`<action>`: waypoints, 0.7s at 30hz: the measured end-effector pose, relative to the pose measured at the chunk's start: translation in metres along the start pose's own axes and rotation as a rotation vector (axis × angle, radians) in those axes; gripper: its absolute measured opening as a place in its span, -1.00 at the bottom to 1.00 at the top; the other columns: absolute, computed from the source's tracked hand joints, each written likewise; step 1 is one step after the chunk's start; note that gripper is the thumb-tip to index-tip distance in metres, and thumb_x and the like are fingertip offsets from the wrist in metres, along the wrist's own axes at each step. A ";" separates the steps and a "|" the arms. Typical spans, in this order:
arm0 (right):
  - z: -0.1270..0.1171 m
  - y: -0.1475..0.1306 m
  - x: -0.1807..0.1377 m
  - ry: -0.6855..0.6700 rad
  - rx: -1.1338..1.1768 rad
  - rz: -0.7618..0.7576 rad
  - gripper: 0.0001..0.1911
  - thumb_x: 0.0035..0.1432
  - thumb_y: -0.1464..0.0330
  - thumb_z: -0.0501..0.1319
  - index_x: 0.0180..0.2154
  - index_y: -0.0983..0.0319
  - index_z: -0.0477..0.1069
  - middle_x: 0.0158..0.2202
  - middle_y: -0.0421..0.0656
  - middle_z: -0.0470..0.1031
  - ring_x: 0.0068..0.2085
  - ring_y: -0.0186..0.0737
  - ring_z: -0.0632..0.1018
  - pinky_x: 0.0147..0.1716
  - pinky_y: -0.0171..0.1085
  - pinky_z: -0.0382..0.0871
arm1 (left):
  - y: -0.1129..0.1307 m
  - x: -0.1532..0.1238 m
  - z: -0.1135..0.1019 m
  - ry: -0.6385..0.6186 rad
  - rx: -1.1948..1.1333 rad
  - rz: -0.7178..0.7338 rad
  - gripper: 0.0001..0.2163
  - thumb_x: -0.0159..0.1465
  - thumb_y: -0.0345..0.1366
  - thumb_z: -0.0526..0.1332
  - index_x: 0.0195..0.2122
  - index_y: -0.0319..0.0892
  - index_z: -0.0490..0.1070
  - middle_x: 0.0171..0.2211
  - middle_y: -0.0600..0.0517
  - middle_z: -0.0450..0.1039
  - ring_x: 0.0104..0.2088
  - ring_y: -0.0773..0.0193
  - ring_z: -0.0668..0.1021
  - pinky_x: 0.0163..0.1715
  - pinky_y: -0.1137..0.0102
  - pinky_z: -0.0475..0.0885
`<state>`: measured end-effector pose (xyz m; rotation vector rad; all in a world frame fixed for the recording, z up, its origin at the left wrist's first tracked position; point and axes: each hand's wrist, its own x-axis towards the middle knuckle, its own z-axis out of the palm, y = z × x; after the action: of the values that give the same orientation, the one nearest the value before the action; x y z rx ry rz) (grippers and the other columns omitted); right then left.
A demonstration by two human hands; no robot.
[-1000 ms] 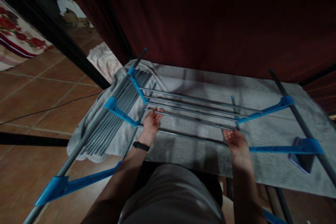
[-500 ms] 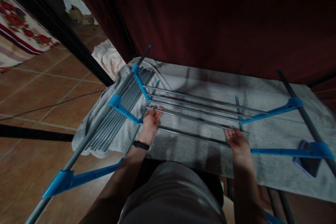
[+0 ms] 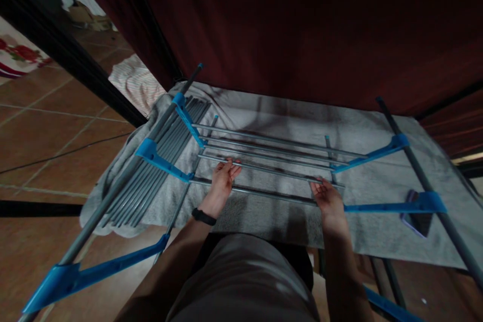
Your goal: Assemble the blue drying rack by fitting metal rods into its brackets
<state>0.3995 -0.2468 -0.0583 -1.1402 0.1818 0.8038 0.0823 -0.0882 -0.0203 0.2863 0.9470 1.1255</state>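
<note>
A thin grey metal rod spans crosswise between my hands. My left hand pinches it near its left part, a black band on the wrist. Closer to its right end, my right hand holds the same rod from below with curled fingers. Around it stands a frame like a drying rack, made of grey tubes and blue plastic brackets. Several rods, among them a far crossbar, run between the left and right brackets. A nearer crossbar passes just below my hands.
Several loose rods lie side by side on a grey blanket at the left. A phone lies on the blanket at the right, by a blue bracket. Dark red curtains hang behind. A cable crosses the tiled floor.
The whole view has shifted, so the rack appears further left. My left hand has moved inward along the rod, away from its left end. My right hand still holds the rod near its right end.
</note>
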 end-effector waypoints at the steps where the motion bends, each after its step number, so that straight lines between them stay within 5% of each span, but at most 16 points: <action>1: 0.001 0.001 -0.001 -0.018 0.002 0.001 -0.86 0.07 0.52 0.34 -0.34 0.19 0.45 -0.37 -0.28 0.60 -0.31 -0.37 0.64 -0.10 -0.27 0.64 | -0.002 -0.001 0.002 -0.006 0.006 -0.016 -0.81 0.23 -0.52 0.34 -0.42 -0.18 0.36 -0.40 0.04 0.60 -0.34 0.26 0.68 -0.09 0.27 0.61; 12: 0.019 0.012 -0.009 -0.145 -0.055 0.137 -0.90 0.11 0.49 0.30 -0.31 0.20 0.47 -0.35 -0.18 0.61 -0.25 -0.28 0.66 -0.06 -0.23 0.64 | -0.032 -0.014 0.023 -0.104 0.071 -0.154 -0.85 0.18 -0.55 0.36 -0.29 -0.23 0.47 -0.40 0.00 0.60 -0.37 0.18 0.69 -0.13 0.24 0.60; 21: 0.023 0.009 -0.012 -0.054 -0.026 0.166 -0.89 0.15 0.50 0.23 -0.31 0.17 0.45 -0.35 -0.22 0.60 -0.27 -0.30 0.66 0.05 -0.17 0.59 | -0.048 -0.018 0.033 -0.155 0.093 -0.173 -0.82 0.15 -0.48 0.44 -0.29 -0.22 0.47 -0.40 0.05 0.59 -0.31 0.19 0.70 -0.04 0.21 0.58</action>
<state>0.3790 -0.2308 -0.0491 -1.1373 0.2232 0.9852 0.1360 -0.1163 -0.0221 0.3553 0.8699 0.8898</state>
